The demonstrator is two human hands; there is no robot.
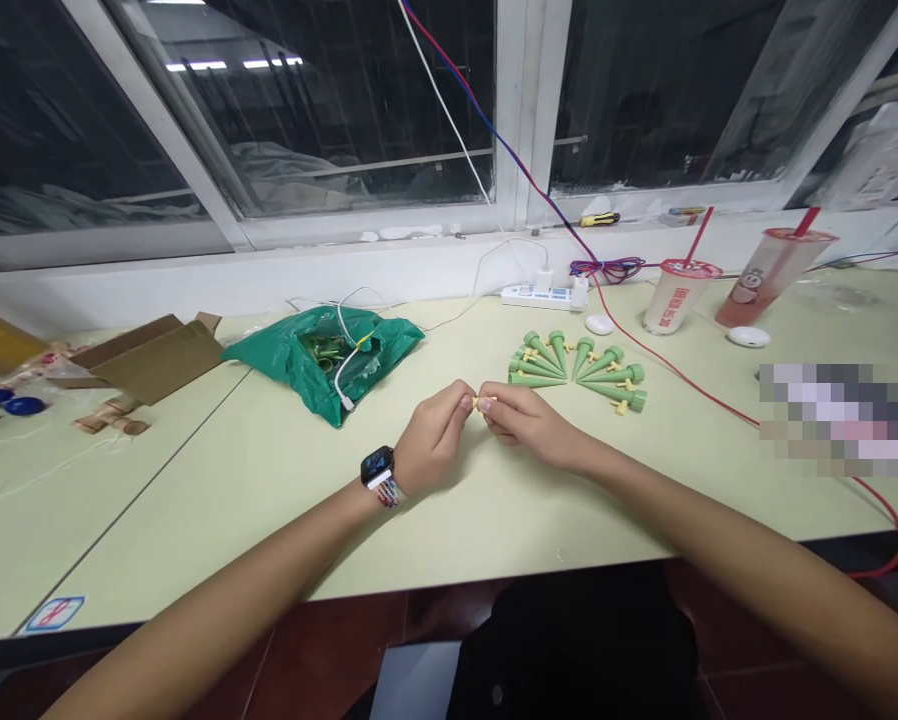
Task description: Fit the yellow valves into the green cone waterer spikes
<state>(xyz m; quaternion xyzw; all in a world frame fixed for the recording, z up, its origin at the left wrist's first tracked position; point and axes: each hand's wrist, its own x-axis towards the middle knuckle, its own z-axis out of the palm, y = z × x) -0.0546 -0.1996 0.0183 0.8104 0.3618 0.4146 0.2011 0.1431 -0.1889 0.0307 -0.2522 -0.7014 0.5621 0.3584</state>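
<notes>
My left hand [435,438] and my right hand [525,425] meet above the table, fingertips pinched together. Between them they grip a small yellow plastic piece [480,402], mostly hidden by the fingers. It has the same yellow as the valves on the green spikes. Just beyond my right hand, several green plastic watering spikes [585,348] lie fanned out with their points inward. Small yellow valves [621,407] sit at the wide ends of some of them. Left of my hands lies an open green plastic bag [280,350] with green items inside.
A white cable [342,385] lies over the bag. Behind the spikes are a power strip [528,295] and a white round case [599,324]. Two drink cups [663,300] with straws stand at back right. A red cable [689,378] crosses the right side; cardboard [160,365] lies left.
</notes>
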